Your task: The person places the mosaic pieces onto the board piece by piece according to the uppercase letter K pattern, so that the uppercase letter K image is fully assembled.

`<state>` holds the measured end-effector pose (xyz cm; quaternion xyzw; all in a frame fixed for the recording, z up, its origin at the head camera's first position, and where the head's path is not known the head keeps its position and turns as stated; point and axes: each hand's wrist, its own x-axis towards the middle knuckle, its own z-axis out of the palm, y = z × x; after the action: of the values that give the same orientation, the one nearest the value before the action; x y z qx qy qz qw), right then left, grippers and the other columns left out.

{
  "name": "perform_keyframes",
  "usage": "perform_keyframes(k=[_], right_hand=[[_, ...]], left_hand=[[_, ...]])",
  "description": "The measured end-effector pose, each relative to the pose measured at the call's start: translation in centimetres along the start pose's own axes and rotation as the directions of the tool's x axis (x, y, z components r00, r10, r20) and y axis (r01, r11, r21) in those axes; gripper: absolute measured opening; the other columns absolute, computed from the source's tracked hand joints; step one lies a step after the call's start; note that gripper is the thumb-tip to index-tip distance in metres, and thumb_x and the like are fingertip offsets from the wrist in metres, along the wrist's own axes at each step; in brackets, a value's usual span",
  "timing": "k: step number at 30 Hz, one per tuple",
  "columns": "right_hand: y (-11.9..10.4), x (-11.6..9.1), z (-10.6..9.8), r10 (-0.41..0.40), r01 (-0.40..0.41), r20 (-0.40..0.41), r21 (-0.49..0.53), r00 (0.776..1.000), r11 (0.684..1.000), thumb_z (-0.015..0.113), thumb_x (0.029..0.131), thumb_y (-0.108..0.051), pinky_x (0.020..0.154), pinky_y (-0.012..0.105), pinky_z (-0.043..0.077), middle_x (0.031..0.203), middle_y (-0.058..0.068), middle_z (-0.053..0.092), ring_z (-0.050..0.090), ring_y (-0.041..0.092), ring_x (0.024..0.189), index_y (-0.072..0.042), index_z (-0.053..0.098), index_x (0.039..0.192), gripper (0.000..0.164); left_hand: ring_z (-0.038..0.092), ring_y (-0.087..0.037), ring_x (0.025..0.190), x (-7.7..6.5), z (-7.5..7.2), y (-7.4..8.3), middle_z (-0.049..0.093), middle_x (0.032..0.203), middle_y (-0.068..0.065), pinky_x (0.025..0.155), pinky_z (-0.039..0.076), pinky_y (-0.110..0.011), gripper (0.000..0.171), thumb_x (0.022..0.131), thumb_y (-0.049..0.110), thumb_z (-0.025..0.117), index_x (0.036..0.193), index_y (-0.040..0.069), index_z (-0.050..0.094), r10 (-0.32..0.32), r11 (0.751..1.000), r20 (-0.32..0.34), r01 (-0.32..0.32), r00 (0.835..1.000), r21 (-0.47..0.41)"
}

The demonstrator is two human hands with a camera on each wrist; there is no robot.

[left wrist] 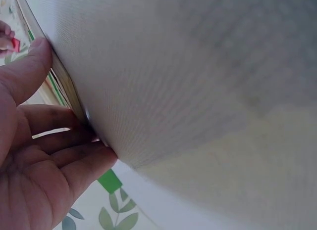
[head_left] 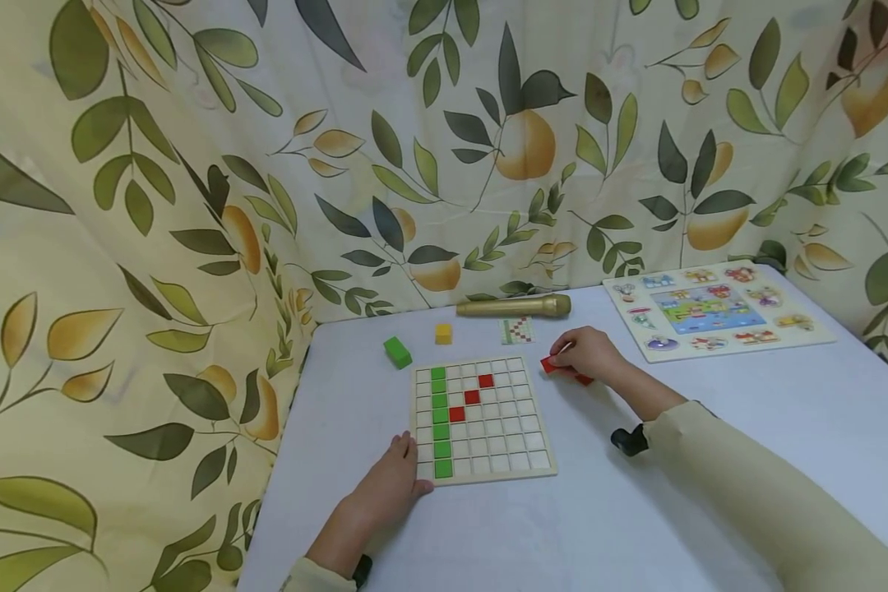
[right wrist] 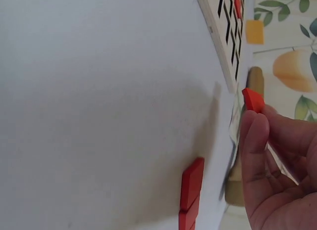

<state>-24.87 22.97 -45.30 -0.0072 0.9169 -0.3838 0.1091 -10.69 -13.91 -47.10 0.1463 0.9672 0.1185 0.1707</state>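
A square white grid board (head_left: 497, 418) lies on the table, with a column of several green tiles (head_left: 441, 415) near its left side and three red tiles (head_left: 472, 397) in a diagonal. My left hand (head_left: 390, 481) rests at the board's near left corner, fingers along the left edge and thumb at the front edge. To the right of the board, my right hand (head_left: 590, 355) pinches a red tile (right wrist: 253, 100) between thumb and fingertips, above the table. More red tiles (right wrist: 192, 183) lie in a row below that hand, partly hidden by it in the head view.
Behind the board are a green block (head_left: 397, 352), a yellow block (head_left: 443, 333), a small pattern card (head_left: 516, 330) and a gold microphone (head_left: 514, 307). A picture puzzle board (head_left: 718, 312) lies at the back right. Leaf-patterned curtain (head_left: 444, 164) borders the table's back and left.
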Motion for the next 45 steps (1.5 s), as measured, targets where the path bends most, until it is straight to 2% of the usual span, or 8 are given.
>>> perform_keyframes(k=[8, 13, 18, 25, 34, 45], right_hand=[[-0.9, 1.3, 1.6, -0.047, 0.048, -0.013, 0.045, 0.999, 0.998, 0.077, 0.090, -0.015, 0.059, 0.025, 0.049, 0.076, 0.004, 0.070, 0.062, 0.016, 0.065, -0.004, 0.074, 0.096, 0.013], [-1.7, 2.1, 2.5, -0.044, 0.045, -0.012, 0.091, 0.999, 0.995, 0.077, 0.090, -0.013, 0.057, 0.024, 0.050, 0.070, 0.002, 0.068, 0.061, 0.012, 0.061, -0.001, 0.073, 0.096, 0.014], [-2.5, 2.9, 3.4, -0.040, 0.040, -0.004, 0.104, 0.999, 0.994, 0.077, 0.090, -0.014, 0.057, 0.023, 0.050, 0.070, 0.001, 0.067, 0.061, 0.011, 0.061, 0.000, 0.073, 0.098, 0.017], [-3.3, 3.5, 4.7, -0.055, 0.054, 0.011, 0.109, 0.998, 0.993, 0.075, 0.091, -0.013, 0.057, 0.024, 0.049, 0.070, 0.008, 0.068, 0.061, 0.016, 0.062, 0.000, 0.073, 0.095, 0.014], [-3.7, 4.0, 5.7, -0.058, 0.056, 0.014, 0.083, 0.998, 0.995, 0.074, 0.092, -0.013, 0.059, 0.026, 0.046, 0.070, 0.004, 0.065, 0.056, 0.015, 0.064, -0.002, 0.074, 0.095, 0.011], [-3.8, 4.5, 6.6, -0.078, 0.077, 0.013, 0.041, 0.997, 0.996, 0.075, 0.091, -0.013, 0.058, 0.026, 0.048, 0.070, 0.003, 0.066, 0.059, 0.013, 0.061, -0.001, 0.074, 0.093, 0.013]], left_hand=[[0.028, -0.037, 0.148, 0.0, 0.0, -0.1, 0.031, 0.159, -0.023, 0.112, 0.037, -0.047, 0.082, 0.094, 0.041, 0.068, 0.150, -0.010, 0.036, 0.015, 1.000, -0.006, -0.015, 1.000, 0.025], [0.027, -0.037, 0.148, 0.1, 0.1, -0.1, 0.030, 0.160, -0.023, 0.113, 0.036, -0.047, 0.083, 0.094, 0.042, 0.067, 0.151, -0.009, 0.035, 0.002, 1.000, 0.003, -0.002, 1.000, 0.014], [0.027, -0.037, 0.148, 0.0, -0.1, 0.0, 0.030, 0.159, -0.024, 0.113, 0.037, -0.047, 0.083, 0.094, 0.041, 0.067, 0.151, -0.010, 0.035, 0.002, 1.000, 0.002, -0.002, 1.000, 0.021], [0.028, -0.038, 0.147, -0.3, -0.4, 0.2, 0.031, 0.159, -0.025, 0.113, 0.036, -0.046, 0.081, 0.095, 0.040, 0.067, 0.149, -0.012, 0.036, 0.015, 1.000, -0.007, -0.015, 1.000, 0.027], [0.029, -0.037, 0.147, -0.2, -0.2, 0.1, 0.031, 0.158, -0.025, 0.113, 0.037, -0.046, 0.081, 0.095, 0.040, 0.068, 0.149, -0.011, 0.037, 0.007, 0.999, -0.009, -0.007, 1.000, 0.037], [0.029, -0.038, 0.147, 0.0, 0.0, -0.1, 0.032, 0.158, -0.025, 0.112, 0.038, -0.045, 0.081, 0.095, 0.041, 0.067, 0.149, -0.011, 0.037, 0.018, 0.998, -0.016, -0.017, 1.000, 0.052]])
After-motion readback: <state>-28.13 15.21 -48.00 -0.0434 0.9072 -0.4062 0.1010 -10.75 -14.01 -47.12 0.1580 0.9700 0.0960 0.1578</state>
